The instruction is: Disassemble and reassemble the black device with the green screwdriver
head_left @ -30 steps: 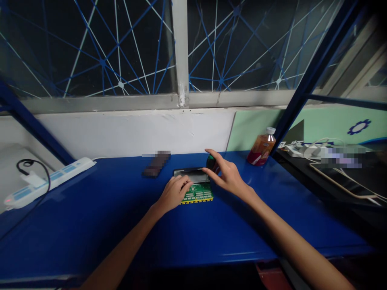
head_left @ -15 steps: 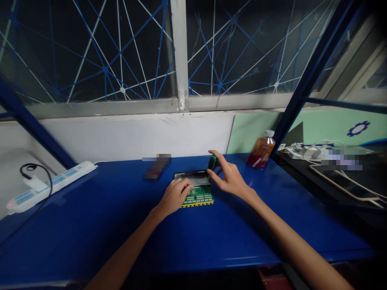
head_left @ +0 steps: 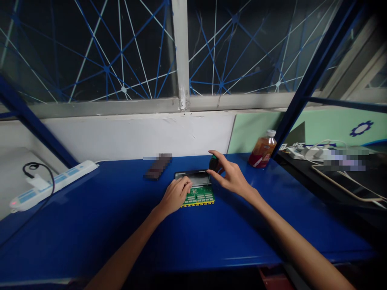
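A green circuit board (head_left: 200,195) with a yellow strip along its near edge lies on the blue table. Behind it is a dark-rimmed grey case (head_left: 199,177), which looks joined to it. My left hand (head_left: 177,194) is closed over the left side of the board and case, fingers bent; its grip underneath is hidden. Upright over the board's right end stands a screwdriver (head_left: 213,162) with a black and green handle. My right hand (head_left: 231,175) holds that handle between thumb and fingers, and the thin shaft points down at the board's far right corner.
A blurred-out dark phone-like slab (head_left: 158,167) lies behind my left hand. A drink bottle (head_left: 263,149) stands at the back right. On the left runs a white power strip (head_left: 57,185) with a black cable. A side surface holds a tablet-like device (head_left: 347,183) and white cables.
The screwdriver handle has turned a little in my right fingers, showing less green. My left hand keeps its place on the board. The whole view has shifted slightly.
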Demonstrator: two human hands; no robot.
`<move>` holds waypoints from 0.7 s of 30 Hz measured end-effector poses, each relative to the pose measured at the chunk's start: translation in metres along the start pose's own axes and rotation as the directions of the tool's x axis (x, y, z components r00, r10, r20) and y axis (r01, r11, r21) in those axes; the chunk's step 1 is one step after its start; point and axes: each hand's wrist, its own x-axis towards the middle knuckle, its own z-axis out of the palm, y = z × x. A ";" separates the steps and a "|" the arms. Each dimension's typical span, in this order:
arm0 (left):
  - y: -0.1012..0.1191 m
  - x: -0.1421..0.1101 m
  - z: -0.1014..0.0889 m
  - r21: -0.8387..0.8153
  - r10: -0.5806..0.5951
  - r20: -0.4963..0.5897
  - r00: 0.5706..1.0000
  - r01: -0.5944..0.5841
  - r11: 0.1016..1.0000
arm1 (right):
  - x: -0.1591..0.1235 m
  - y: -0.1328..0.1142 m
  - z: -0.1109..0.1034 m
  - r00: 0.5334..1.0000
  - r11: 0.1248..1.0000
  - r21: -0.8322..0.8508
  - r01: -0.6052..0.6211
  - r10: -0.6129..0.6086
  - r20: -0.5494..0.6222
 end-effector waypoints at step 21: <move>-0.002 0.001 0.001 0.022 0.011 0.012 1.000 -0.011 1.000 | -0.002 -0.002 -0.001 1.000 0.999 -0.049 -0.018 0.019 0.022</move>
